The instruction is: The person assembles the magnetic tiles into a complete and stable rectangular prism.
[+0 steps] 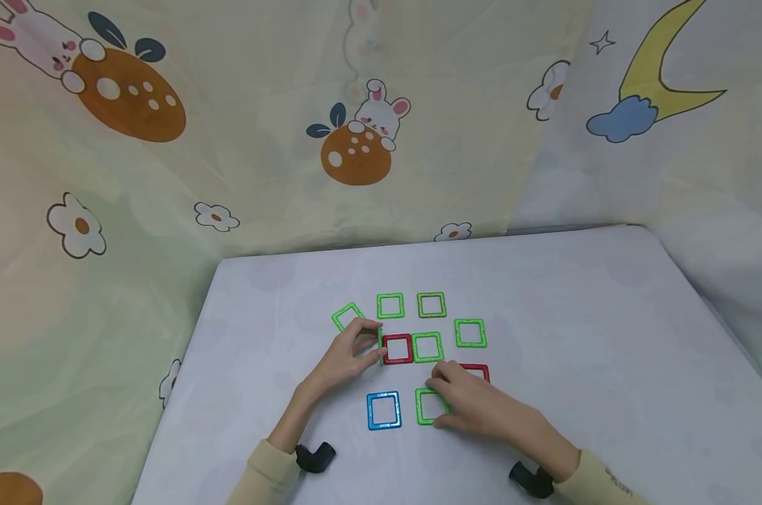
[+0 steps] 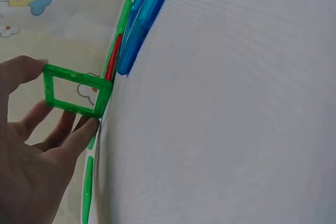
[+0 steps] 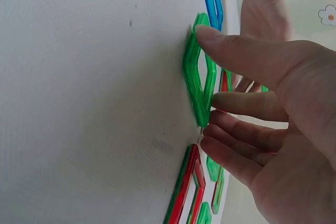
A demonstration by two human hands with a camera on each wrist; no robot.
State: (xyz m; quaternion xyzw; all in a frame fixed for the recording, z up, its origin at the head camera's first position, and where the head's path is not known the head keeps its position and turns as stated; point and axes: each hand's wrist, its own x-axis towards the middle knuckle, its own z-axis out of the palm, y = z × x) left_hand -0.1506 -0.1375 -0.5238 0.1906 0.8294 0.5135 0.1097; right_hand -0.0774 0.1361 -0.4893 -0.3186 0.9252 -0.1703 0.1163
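My left hand (image 1: 348, 353) pinches a green square magnetic tile (image 2: 73, 74) between thumb and fingers. That tile stands on edge along the left side of a flat red tile (image 1: 397, 361). A flat green tile (image 1: 428, 359) adjoins the red one on its right. Nearer the front, my right hand (image 1: 478, 405) grips another green tile (image 3: 191, 77), thumb on one edge and index finger at the opposite edge. To the left of that tile lies a blue tile (image 1: 384, 426). A second red tile (image 1: 476, 366) is partly hidden behind my right hand.
Two green tiles, one at back left (image 1: 390, 315) and one beside it (image 1: 431, 315), lie behind the joined pair. Another green tile (image 1: 471, 344) lies to the right. A turned green tile (image 1: 344, 310) is partly covered by my left hand. The white tabletop (image 1: 577, 315) meets a patterned cloth behind.
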